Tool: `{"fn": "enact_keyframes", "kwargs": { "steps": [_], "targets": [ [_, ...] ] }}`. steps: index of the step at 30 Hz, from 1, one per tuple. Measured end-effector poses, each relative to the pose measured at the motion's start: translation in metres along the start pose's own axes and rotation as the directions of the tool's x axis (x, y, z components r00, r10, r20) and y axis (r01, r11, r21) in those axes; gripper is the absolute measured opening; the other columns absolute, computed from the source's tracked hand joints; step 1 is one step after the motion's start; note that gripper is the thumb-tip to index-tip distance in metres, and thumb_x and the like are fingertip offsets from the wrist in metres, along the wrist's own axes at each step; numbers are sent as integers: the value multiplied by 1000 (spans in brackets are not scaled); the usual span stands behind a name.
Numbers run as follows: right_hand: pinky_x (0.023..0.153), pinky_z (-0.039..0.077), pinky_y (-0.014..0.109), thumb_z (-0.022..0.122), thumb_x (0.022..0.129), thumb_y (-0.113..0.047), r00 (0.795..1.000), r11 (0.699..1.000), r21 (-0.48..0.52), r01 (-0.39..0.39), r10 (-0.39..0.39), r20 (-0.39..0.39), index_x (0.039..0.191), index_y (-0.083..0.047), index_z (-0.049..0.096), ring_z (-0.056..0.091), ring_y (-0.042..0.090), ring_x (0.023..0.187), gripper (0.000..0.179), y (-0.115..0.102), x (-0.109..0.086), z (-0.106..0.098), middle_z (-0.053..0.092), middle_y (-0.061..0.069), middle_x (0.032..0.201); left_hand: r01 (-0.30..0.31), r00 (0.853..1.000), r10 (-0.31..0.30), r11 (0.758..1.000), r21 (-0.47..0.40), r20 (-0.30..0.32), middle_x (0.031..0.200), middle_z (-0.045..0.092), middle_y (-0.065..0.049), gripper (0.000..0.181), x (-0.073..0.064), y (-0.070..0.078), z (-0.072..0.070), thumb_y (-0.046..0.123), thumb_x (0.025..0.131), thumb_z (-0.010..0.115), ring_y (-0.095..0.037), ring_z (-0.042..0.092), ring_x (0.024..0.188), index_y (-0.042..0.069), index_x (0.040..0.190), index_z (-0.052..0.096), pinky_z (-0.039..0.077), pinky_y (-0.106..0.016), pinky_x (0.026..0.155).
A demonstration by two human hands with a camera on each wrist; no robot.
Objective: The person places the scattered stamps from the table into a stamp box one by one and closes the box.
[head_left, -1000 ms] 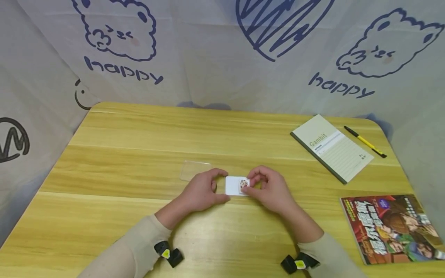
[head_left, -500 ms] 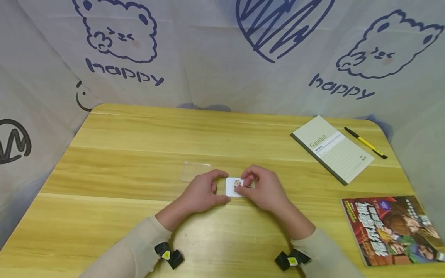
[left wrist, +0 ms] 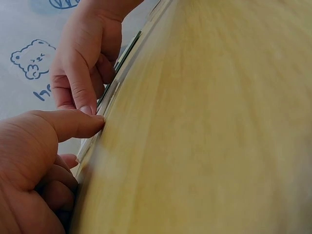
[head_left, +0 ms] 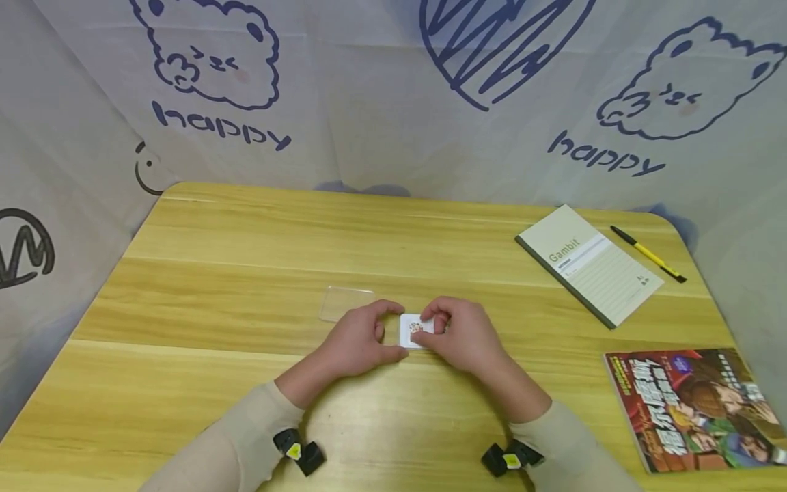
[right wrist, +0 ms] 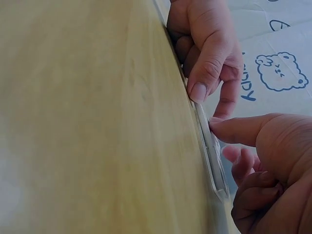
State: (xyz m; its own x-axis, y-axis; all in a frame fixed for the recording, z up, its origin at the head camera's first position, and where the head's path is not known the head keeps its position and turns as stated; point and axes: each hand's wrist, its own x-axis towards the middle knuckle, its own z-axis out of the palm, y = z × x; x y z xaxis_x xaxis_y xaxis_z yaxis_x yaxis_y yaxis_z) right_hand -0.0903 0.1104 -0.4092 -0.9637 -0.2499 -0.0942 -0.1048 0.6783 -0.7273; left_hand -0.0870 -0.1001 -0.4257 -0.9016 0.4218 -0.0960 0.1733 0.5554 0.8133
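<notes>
Mid-table lies a flat white rectangle (head_left: 404, 332) in a shallow clear plastic case (right wrist: 212, 163). A small white card (head_left: 416, 329) with a reddish-brown print lies over it. My left hand (head_left: 359, 342) grips the case by its far and near edges, thumb toward me and index finger beyond. From the right, my right hand (head_left: 470, 336) pinches the printed card between thumb and fingers, its other fingers curled. That hand hides the right end of the case. Partly behind my left hand, a clear plastic lid (head_left: 346, 302) lies on the wood.
A Gambit notebook (head_left: 589, 266) lies at the back right, with a yellow and black pen (head_left: 648, 253) beside it. Closer to me on the right is a colourful comic magazine (head_left: 695, 410). White cloth (head_left: 369, 123) with drawings hangs behind the table (head_left: 246, 232).
My right hand has slid left over the white rectangle, carrying the printed card toward my left hand. My left hand has kept its grip in the same place.
</notes>
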Motion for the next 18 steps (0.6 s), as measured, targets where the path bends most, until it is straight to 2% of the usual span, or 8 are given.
{"fn": "enact_keyframes", "kwargs": {
  "steps": [18],
  "targets": [
    [55,38,31,88,78,-28,1000,1000,8,-17,17,-10,96,-13,72,46,14,56,28,-2,1,-1,52,-1,64,0,1000,0,1000,9,0,56,41,6,59,0,1,-1,21,78,87,-7,34,47,7,129,61,31,-26,46]
  ]
}}
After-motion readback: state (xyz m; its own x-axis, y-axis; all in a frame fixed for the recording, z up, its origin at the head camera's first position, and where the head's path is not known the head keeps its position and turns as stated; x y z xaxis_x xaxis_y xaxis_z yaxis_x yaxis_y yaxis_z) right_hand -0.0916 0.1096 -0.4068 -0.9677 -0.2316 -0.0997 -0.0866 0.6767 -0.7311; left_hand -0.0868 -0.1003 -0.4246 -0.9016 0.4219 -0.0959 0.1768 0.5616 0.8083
